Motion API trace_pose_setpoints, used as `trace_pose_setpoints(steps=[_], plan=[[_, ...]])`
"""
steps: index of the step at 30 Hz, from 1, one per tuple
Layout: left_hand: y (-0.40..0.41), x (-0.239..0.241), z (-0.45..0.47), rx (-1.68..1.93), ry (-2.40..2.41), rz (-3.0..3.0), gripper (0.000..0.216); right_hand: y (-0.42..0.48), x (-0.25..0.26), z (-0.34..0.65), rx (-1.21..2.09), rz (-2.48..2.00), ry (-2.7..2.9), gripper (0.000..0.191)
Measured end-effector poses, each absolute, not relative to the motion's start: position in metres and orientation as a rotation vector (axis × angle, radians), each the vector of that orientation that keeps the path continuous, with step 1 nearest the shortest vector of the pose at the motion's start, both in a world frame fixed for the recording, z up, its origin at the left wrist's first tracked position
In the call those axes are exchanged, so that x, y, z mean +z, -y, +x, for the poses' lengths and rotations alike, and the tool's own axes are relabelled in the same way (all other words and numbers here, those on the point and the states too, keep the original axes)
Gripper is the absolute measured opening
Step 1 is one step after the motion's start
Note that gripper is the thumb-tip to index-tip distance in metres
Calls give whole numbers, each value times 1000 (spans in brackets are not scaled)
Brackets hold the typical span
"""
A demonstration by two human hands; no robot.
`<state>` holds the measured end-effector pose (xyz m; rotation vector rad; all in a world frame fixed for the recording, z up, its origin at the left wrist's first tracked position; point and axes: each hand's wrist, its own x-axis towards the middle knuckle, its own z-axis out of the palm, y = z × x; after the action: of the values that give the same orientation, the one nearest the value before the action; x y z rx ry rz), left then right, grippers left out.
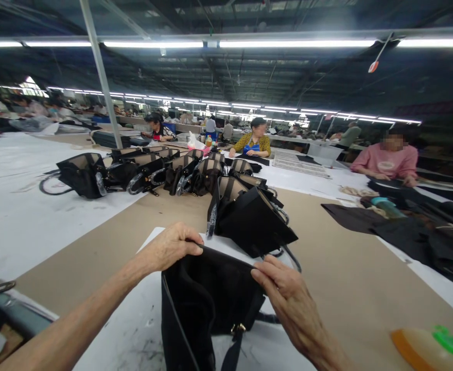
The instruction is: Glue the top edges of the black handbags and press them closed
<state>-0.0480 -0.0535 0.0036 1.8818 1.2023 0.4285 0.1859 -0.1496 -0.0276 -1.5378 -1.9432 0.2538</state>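
A black handbag point(207, 304) stands open on a white sheet point(134, 330) right in front of me. My left hand point(172, 246) is closed on the bag's upper left rim, fingers curled over the edge. My right hand point(284, 288) pinches the upper right rim, thumb and fingers pressed on the black fabric. Between the two hands the mouth of the bag is held apart and its dark inside shows. A strap with a gold buckle point(239, 327) hangs down the bag's front.
A row of finished black bags point(164, 172) lies across the brown table point(338, 268), the nearest one point(249, 219) just beyond my hands. Black fabric pieces point(415, 226) lie at right. An orange bottle with a green cap point(427, 348) stands at bottom right. Other people sit working at far tables.
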Motion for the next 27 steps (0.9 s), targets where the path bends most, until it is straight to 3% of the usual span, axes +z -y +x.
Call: trace_pose_setpoints(steps=[10, 16, 21, 27], plan=[[58, 10, -46, 503, -1263, 1951, 15, 131, -21, 167, -322, -1567, 2287, 11], [56, 3, -48, 577, -1138, 1911, 14, 95, 11, 114, -58, -1597, 2575, 10], [52, -9, -55, 751, -1094, 1883, 37, 76, 14, 100, 86, -1467, 2655, 11], [57, -1, -45, 715, -890, 1865, 48, 92, 29, 117, 156, -1547, 2584, 18]])
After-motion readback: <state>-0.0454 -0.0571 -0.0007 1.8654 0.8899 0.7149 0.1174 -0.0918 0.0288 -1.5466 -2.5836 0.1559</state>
